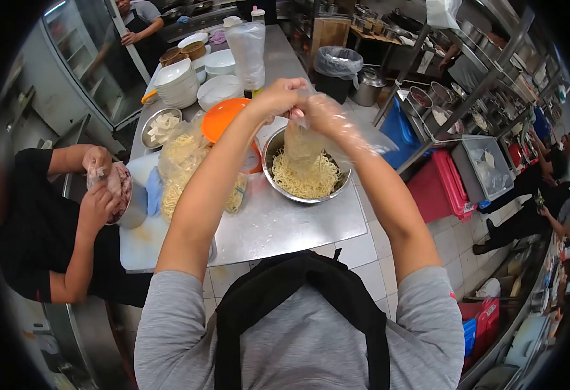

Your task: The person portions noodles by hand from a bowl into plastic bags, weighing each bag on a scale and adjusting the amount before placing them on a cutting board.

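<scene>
Over a steel bowl [268, 170] of yellow noodles [307, 180], a clear plastic bag [304, 140] hangs from both my hands. My left hand [279, 99] is closed, its fingertips pinching the gathered top of the bag. Beside it, my right hand [327, 116] also grips the bag; clear plastic covers part of this hand and motion smears it. The bag's lower end reaches down to the noodles. An orange lid-like disc [225, 119] lies just left of the bowl, partly behind my left forearm. More bagged noodles [182, 159] rest left of that forearm.
The steel table [285, 231] carries stacked white bowls [176, 81], a bowl of white pieces [161, 129] and a white cutting board [139, 244]. A co-worker's hands [103, 185] work over a pot of meat [124, 195] at left. Red bin [435, 185] and shelving stand right.
</scene>
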A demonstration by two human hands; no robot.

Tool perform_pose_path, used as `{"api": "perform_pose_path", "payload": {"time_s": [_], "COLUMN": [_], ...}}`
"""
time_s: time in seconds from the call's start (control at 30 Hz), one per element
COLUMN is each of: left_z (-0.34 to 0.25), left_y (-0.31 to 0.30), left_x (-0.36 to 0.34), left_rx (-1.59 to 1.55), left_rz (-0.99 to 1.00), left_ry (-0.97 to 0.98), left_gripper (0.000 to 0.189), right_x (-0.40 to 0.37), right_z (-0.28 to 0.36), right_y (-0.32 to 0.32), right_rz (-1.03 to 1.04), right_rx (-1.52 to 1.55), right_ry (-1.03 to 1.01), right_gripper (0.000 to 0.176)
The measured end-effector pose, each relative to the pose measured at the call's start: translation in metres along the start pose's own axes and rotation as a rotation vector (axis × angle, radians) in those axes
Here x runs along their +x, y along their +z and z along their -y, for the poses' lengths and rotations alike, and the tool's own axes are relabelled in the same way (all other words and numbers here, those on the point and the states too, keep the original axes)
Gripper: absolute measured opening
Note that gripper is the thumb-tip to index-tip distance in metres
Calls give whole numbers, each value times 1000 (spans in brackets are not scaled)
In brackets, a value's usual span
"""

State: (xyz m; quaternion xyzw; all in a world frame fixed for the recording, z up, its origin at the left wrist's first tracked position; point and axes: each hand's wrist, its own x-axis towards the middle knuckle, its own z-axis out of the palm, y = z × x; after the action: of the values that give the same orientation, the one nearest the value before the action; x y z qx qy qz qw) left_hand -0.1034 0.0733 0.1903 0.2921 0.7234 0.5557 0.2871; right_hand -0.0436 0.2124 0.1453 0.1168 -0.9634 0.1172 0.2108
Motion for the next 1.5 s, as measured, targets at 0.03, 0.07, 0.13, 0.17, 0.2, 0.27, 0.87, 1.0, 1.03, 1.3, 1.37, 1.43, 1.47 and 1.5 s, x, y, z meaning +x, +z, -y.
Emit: {"api": "perform_pose_path", "payload": {"time_s": [0.03, 0.07, 0.13, 0.17, 0.2, 0.27, 0.87, 1.0, 1.03, 1.3, 1.37, 1.43, 1.47, 1.5], "left_z": [-3, -7, -17, -22, -29, -38, -116, -126, -123, -130, -122, -115, -113, -110], "left_y": [-3, -5, -8, -9, -9, -9, -53, -70, -81, -77, -71, -67, -63, -60], "left_x": [-1, -3, -9, -11, -11, -13, -3, 23, 37, 6, 10, 18, 15, 11], "left_rx": [-71, -80, -142, -149, -170, -238, -614, -732, -871, -881, -911, -756, -724, -719], "left_rz": [-43, -54, -3, -12, -30, -51, -264, -189, -148, -29, -80, 5, -16, -15], "left_ry": [-39, -34, 40, 39, 52, 84, 255, 379, 477, 445, 401, 392, 366, 359], "left_gripper": [57, 57, 58, 58, 57, 57, 4, 6, 11, 9, 15, 9, 10, 10], "right_x": [-4, -10, -26, -33, -39, -49, -101, -92, -92, -77, -73, -71, -70, -67], "right_z": [1, 0, -5, -4, 1, 10, 1, 11, 10, 4, 4, 18, 25, 27], "right_y": [-23, -41, -58, -60, -55, -34, 82, 87, 98, 38, 28, 19, 14, 9], "right_rz": [21, 49, -13, -89, -83, -142, 213, 574, 597, 453, 351, 255, 145, 142], "right_rx": [166, 330, 458, 590, 592, 1135, -13, -206, -217, 257, 673, 976, 1272, 1279], "right_ry": [38, 74, 149, 240, 236, 451, 409, 352, 389, 323, 474, 510, 532, 534], "right_gripper": [27, 31, 37, 42, 42, 64, 44, 46, 46, 67, 78, 86, 94, 94]}}
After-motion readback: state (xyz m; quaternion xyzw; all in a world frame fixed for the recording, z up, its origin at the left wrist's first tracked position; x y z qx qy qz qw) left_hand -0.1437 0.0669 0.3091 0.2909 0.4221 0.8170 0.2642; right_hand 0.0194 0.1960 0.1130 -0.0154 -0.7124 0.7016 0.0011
